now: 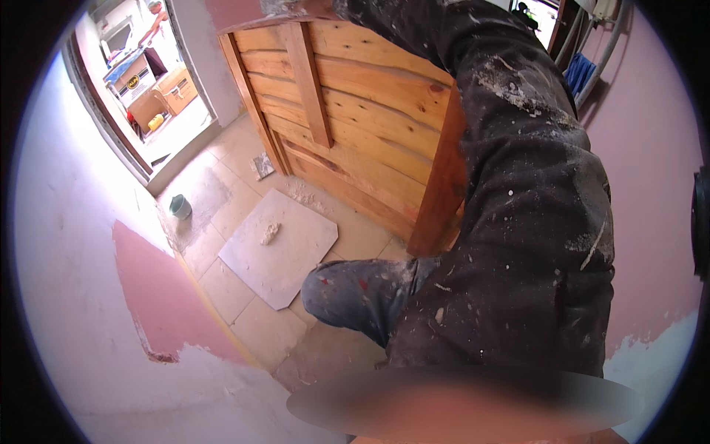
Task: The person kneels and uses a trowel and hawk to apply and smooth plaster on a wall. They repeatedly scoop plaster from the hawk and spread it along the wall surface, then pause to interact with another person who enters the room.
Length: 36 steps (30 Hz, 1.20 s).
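Note:
My right arm (532, 177), in a dark sleeve spotted with plaster and paint, runs up the right side and bends left along the top edge. Only a small part of my right hand (319, 9) shows past the cuff, at the top edge above a wooden headboard-like panel (370, 103). A pale grey, smeared surface (285, 7) lies beside this hand; whether the hand touches it I cannot make out. The fingers are cut off by the frame. My left hand is out of view.
On the tiled floor lies a pale board (255, 259) with a lump of plaster (270, 234). A small green bucket (180, 207) stands near the partly whitened pink wall (151, 288). My knee (333, 292) is beside the board. Beyond the doorway are a person (157, 18) and boxes (177, 90).

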Each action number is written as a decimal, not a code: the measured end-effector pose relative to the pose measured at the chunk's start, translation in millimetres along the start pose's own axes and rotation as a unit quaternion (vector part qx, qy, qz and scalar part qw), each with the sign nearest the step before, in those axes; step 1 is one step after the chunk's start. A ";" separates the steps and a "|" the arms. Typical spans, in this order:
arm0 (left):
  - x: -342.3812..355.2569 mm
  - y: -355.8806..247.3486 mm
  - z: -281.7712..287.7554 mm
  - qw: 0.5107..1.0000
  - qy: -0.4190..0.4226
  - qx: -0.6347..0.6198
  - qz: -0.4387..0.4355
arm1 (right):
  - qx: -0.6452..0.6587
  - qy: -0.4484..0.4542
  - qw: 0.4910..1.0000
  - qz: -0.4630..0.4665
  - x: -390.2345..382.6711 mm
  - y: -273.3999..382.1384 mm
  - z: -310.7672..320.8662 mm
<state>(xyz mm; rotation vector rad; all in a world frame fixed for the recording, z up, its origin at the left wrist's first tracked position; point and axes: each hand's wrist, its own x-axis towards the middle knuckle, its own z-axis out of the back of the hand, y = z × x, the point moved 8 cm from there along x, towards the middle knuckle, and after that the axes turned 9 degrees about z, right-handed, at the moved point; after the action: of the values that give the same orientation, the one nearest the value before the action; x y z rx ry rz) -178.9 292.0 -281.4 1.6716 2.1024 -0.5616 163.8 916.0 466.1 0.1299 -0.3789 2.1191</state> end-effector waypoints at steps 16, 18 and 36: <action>-37.6 35.8 -148.2 0.987 -0.081 0.022 0.135 | 0.552 -0.107 0.798 0.218 99.8 107.0 31.9; -48.1 42.9 -192.2 0.980 -0.085 0.030 0.175 | 0.534 -0.095 0.828 0.140 108.1 85.9 8.8; -220.4 20.9 -596.5 0.967 -0.047 -0.049 0.245 | 0.196 0.058 0.966 0.156 92.6 126.2 68.3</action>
<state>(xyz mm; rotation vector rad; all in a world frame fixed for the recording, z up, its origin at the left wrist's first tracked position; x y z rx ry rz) -146.5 436.5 337.4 1.9650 1.5378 -0.3624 4.1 904.9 525.3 0.1820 0.1039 2.4798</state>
